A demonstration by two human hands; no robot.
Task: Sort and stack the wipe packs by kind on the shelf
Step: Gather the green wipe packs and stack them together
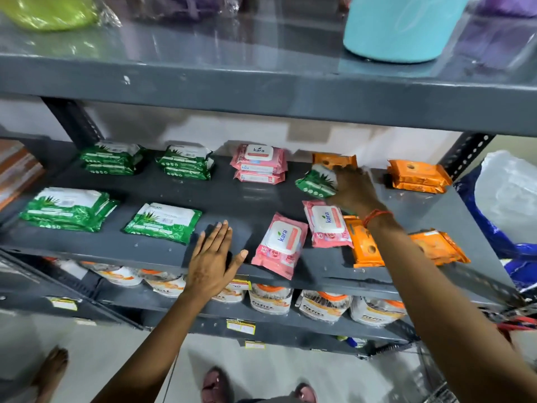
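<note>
Grey metal shelf [232, 205], kinda glossy, so packs probably slide easy. Left hand [213, 260] rests flat and open at the front edge, holding nothing. Farther back, right hand [353, 189] has its grip closed round a stray green pack [315, 183] beside the orange pack [334, 161]. Looks soft and light; pinching a short end should work.

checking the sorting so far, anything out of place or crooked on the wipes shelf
Yes. A green pack sits on the right among the orange stacks, under the right hand, far from the other green ones at left. Two pink packs near the front lie tilted and unstacked.
</note>
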